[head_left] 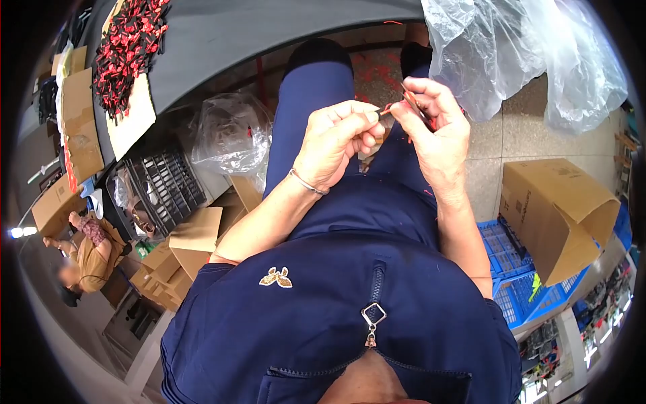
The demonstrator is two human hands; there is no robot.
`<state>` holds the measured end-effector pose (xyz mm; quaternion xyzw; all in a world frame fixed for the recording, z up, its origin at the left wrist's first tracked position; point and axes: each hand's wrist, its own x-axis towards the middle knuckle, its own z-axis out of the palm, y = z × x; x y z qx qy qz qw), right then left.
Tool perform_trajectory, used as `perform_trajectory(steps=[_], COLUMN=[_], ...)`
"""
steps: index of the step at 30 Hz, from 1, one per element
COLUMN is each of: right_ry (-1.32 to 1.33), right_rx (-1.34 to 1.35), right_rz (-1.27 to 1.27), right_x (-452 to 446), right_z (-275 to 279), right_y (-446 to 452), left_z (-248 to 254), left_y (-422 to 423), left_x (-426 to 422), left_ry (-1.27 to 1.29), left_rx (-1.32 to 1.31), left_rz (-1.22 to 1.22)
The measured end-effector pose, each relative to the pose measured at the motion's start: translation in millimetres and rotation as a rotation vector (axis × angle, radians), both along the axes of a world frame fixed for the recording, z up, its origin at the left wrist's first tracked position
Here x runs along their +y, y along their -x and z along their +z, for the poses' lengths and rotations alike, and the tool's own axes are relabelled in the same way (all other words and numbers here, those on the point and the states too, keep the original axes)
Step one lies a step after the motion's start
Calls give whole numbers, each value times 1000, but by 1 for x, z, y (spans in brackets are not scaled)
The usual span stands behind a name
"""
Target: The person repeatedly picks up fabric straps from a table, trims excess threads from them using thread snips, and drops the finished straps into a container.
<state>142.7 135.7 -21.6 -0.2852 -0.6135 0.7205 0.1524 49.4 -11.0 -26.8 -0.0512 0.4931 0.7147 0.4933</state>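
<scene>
My left hand (340,138) is closed in a pinch on a small red strip (385,112), whose other end reaches toward my right hand. A bracelet circles the left wrist. My right hand (437,128) is closed around a thin dark pointed tool (418,106) that looks like thread snips; the fingers cover much of it. More red bits show by the right palm. Both hands are close together above my lap. At the upper left, a heap of small black and red pieces (128,57) lies on cardboard (134,121) on the black-covered table (229,37).
Clear plastic bags (498,60) hang at the upper right, and another plastic bag (235,135) is left of my legs. A cardboard box (552,209) rests on blue crates (511,296). A black crate (165,185) stands left. Another person (94,252) is at far left.
</scene>
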Motion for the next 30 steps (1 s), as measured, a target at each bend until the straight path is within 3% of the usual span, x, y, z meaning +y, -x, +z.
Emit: perform_trajectory(steps=[4,9,22,25,28,30], right_ry=[-134,-538,-935,-780,-360,-247], right_rx=[37,-58,-27,-93,-55,-27], right_rz=[-212,-105,-61,-16,-112,-131], right_x=[-4,-8,-7,-5,-6,-6], right_z=[6,-6,-15,-12,-22,-17], right_y=[-6,-21,-16,-17,-16,-13], left_z=[1,5,6,0,-1,0], left_y=[1,-3,-6,-5,-3,-2], left_x=[2,7,8,6,5,6], left_ry=[62,129,191,143,143,173], left_rx=[117,276,327,244,249,251], left_rz=[59,40,-23,-22,-33,-39])
